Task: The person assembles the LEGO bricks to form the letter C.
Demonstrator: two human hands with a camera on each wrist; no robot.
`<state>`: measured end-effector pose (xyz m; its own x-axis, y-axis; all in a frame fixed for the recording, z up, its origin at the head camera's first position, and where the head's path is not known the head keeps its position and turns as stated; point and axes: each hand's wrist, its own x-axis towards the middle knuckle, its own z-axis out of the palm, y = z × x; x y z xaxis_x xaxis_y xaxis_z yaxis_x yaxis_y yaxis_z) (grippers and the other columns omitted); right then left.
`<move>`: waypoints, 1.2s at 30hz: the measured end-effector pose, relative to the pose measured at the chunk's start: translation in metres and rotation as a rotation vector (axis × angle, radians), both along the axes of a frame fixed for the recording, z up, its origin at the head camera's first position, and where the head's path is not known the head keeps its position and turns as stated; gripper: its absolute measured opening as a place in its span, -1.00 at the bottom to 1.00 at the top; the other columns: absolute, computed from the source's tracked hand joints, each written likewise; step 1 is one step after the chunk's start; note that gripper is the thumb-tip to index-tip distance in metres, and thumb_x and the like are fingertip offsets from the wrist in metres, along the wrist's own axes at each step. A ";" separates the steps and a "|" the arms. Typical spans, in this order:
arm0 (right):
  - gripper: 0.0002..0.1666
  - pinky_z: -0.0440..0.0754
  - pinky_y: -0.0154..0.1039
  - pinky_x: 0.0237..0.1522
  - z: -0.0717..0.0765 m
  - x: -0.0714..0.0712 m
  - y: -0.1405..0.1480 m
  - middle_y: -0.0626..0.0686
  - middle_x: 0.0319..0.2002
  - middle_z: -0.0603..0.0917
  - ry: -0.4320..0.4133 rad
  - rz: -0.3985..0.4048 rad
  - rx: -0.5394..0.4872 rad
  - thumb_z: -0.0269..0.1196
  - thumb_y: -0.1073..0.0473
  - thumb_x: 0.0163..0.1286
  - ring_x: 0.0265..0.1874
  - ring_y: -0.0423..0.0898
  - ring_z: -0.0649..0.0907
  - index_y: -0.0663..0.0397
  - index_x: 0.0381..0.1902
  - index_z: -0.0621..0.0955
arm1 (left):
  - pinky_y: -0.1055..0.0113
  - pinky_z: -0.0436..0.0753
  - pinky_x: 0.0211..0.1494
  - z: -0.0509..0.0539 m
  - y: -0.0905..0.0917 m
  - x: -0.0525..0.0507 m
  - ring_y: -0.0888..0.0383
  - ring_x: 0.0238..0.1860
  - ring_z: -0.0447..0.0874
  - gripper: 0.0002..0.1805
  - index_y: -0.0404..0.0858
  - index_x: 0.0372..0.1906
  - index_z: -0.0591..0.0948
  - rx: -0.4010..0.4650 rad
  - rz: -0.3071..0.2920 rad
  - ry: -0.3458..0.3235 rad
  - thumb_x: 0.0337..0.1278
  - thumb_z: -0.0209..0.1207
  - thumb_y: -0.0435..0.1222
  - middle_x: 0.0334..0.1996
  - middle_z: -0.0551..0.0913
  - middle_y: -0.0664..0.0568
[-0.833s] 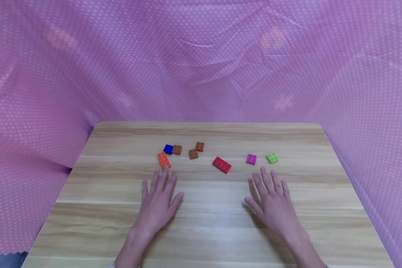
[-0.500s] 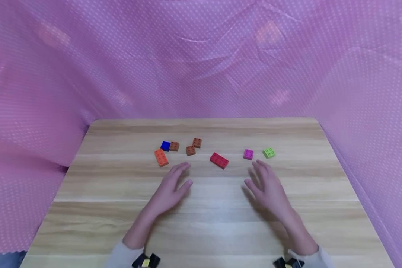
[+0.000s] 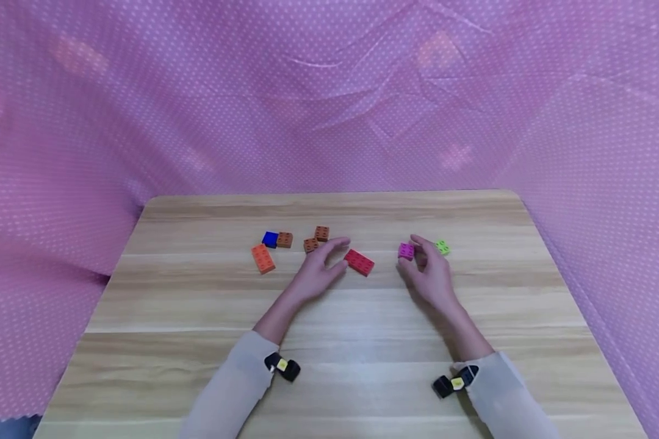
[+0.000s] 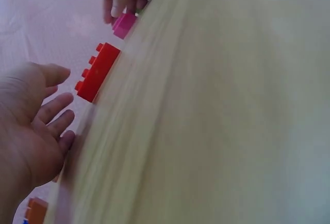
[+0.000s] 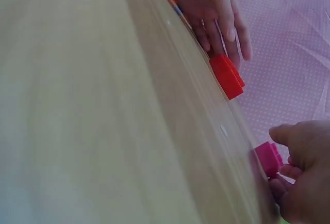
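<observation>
The left hand (image 3: 315, 273) hovers over the table (image 3: 362, 347) with its fingers loosely bent and its thumb spread apart from them, holding nothing. The red brick (image 3: 359, 262) lies on the wood at about 3 o'clock from that hand, its long side slanting from 10 o'clock to 4 o'clock. In the left wrist view a small gap shows between the thumb and the red brick.

The right hand (image 3: 432, 277) reaches around the pink brick (image 3: 406, 250), which sits at about 10 o'clock from the middle of the hand. Its fingers curve past the far side of the block and its thumb is on the near side, with the two parted rather than pinching; whether any fingertip touches the pink brick, I cannot tell. The green brick (image 3: 443, 247) lies between 12 and 1 o'clock from this hand, partly hidden behind it.

At 12 o'clock from the left hand is a small brown brick (image 3: 310, 244), partly covered by the fingers, with a second brown brick (image 3: 321, 233) just beside it between 1 and 2 o'clock. Farther out, at about 10 o'clock, a third brown brick (image 3: 284, 239) has the blue brick (image 3: 270, 239) against it at 9 o'clock. The orange brick (image 3: 263, 259) lies at 7 o'clock from the blue one. A dotted pink-purple cloth (image 3: 329, 110) hangs beyond the table at 12 o'clock
</observation>
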<state>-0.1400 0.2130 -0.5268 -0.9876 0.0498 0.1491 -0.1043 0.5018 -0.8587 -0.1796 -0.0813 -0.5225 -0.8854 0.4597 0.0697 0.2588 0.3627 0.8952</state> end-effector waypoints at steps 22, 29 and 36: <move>-0.51 0.69 -0.06 0.15 -0.010 -0.010 -0.032 0.04 0.18 0.70 0.094 0.250 -0.167 0.44 0.26 0.43 0.05 0.02 0.68 -0.03 0.30 0.67 | -0.07 0.27 0.62 -0.009 0.012 -0.001 0.00 0.47 0.46 -0.66 0.03 0.21 0.73 -0.149 0.080 0.089 0.40 0.37 -0.11 0.36 0.62 0.03; -0.54 0.67 0.24 0.14 -0.009 -0.006 -0.043 0.21 0.13 0.71 0.127 0.261 -0.098 0.40 0.43 0.39 0.03 0.12 0.69 0.27 0.23 0.66 | -0.04 0.32 0.59 -0.014 0.013 0.002 0.01 0.42 0.51 -0.68 0.00 0.18 0.74 -0.121 0.096 0.114 0.40 0.38 -0.14 0.29 0.67 0.02; -0.56 0.71 0.13 0.14 0.006 0.003 -0.046 0.20 0.09 0.73 0.150 0.262 -0.072 0.42 0.43 0.37 0.03 0.10 0.71 0.30 0.20 0.67 | 0.04 0.39 0.55 -0.014 0.015 0.003 0.05 0.38 0.54 -0.70 -0.02 0.16 0.74 -0.127 0.091 0.131 0.39 0.39 -0.15 0.24 0.70 0.06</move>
<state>-0.1369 0.1668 -0.5209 -0.9353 -0.1880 0.2997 -0.3506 0.3797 -0.8561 -0.1769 -0.0664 -0.5364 -0.9109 0.3902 0.1341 0.3311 0.4976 0.8017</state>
